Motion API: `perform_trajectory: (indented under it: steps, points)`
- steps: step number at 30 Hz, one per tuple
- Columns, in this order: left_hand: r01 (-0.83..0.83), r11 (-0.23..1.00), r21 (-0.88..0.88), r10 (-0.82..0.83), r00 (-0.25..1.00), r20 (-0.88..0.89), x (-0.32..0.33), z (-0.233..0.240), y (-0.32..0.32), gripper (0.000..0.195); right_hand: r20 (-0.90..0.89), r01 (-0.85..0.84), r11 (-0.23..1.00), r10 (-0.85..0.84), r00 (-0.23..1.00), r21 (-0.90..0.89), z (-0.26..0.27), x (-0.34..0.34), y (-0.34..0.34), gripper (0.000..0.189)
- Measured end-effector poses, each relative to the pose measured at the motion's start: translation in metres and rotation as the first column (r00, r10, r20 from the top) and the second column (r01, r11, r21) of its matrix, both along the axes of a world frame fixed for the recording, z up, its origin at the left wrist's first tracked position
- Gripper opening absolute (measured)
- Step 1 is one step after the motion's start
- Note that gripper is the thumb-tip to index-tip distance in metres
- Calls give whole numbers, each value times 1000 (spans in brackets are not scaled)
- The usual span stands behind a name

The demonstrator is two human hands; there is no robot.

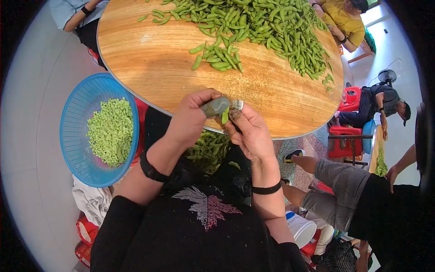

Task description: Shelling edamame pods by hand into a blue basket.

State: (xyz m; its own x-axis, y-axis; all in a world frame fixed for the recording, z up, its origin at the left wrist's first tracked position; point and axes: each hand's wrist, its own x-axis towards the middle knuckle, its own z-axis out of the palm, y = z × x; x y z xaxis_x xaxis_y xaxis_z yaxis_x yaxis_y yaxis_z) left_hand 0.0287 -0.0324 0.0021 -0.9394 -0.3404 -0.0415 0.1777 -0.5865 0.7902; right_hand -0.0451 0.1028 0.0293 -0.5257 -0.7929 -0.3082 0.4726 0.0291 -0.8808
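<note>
A green soybean pod is held between my two hands, just over the near edge of the round wooden table. My left hand wears a grey-green rubber cover on its thumb, which presses at the pod. My right hand pinches the pod from the other side. A pale patterned band wraps one of its fingers, and its thumb is stained dark. A small bunch of pods lies on the table beyond my hands, before a large heap of pods.
A blue plastic basket with shelled beans stands at my left. Below the table edge, pods or hulls lie between my legs. People sit around the table. At right, a person in grey shorts stands near a white bucket.
</note>
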Motion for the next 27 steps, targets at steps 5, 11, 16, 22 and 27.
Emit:
perform_trajectory:
  steps: [5, 11, 16, 22, 27]
  points:
    - [203, 953, 227, -200, 979, -32, 5, 4, -10, 12, 296, -58, 988, 98, 950, -143, 0, -2, 5, 17]
    - [56, 835, -547, 32, 988, 150, 0, 6, -9, 14, -629, 130, 989, -59, 775, 67, -18, 1, -5, 14]
    - [-4, 893, -450, 40, 997, 70, 4, 8, -16, 21, -136, -30, 981, 57, 989, 192, 2, -26, -7, 16]
    - [381, 566, -731, -307, 920, 242, 14, 18, -11, 27, -933, 463, 810, 309, 186, 361, 4, -89, -43, 21]
    - [144, 691, -708, -136, 988, 68, 7, 15, -8, 25, -896, 475, 774, 436, 78, 418, 2, -93, -45, 19]
